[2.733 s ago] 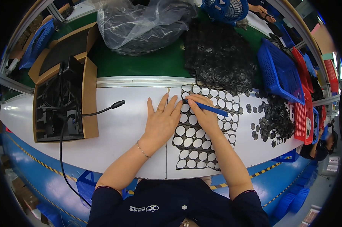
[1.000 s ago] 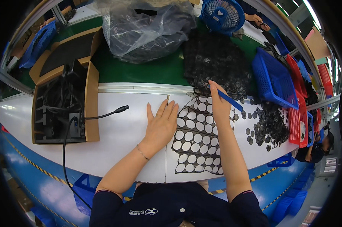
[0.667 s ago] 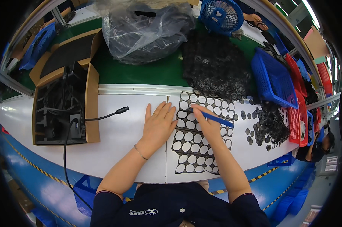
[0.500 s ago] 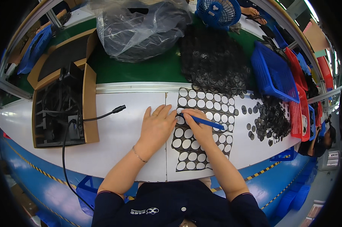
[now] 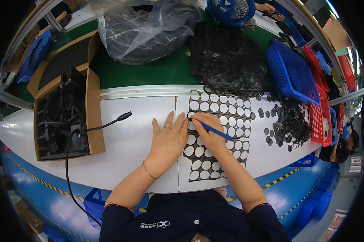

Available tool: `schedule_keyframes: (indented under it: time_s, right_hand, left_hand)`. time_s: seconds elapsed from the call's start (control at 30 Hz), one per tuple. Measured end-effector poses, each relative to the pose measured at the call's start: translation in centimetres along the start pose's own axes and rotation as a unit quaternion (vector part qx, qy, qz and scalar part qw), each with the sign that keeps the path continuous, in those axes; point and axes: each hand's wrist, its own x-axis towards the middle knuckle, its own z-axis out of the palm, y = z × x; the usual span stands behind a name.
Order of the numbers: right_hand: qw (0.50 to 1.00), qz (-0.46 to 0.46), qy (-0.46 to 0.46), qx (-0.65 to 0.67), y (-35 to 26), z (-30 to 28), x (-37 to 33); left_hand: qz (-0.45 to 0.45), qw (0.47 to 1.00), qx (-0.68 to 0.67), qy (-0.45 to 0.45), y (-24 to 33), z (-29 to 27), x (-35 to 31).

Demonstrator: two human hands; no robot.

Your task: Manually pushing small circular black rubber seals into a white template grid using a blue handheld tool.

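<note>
My left hand (image 5: 168,139) lies with its fingers spread on the white tabletop, fingertips at the left edge of a dark sheet (image 5: 198,157) dotted with rows of white discs. In my right hand (image 5: 209,133) is a slim blue pen-like tool (image 5: 219,132), pinched near its front end. Its tip is at the left border of the sheet, close to my left fingertips, and the rear end slants down to the right. Whatever lies right under the tip is too small to make out. Several sections of the disc sheet lie one below another, partly covered by my right hand and forearm.
Loose black discs (image 5: 289,125) are heaped on the right, beside red (image 5: 321,121) and blue baskets (image 5: 293,72). Beyond the metal rail lie a dark pile (image 5: 230,60), a clear plastic bag (image 5: 145,34) and a blue fan (image 5: 230,10). At left, a cardboard box (image 5: 95,117) holds cabled equipment.
The blue tool has swung so that its rear end sits lower and further left. My left fingers have fanned out slightly wider. The view has shifted a little.
</note>
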Motion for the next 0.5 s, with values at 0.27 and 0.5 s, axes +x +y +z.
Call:
schedule_keyframes:
  time_s: [0.27,0.5]
  right_hand:
    - [0.960,-0.192,0.067,-0.195,0.5,-2.2,3.3]
    - [0.992,0.030,0.124,0.003,0.5,-3.4,1.0]
  left_hand:
    - [-0.007,1.000,-0.013,-0.005,0.0,-0.1,0.1]
    - [-0.007,1.000,-0.009,-0.008,-0.2,0.2,0.1]
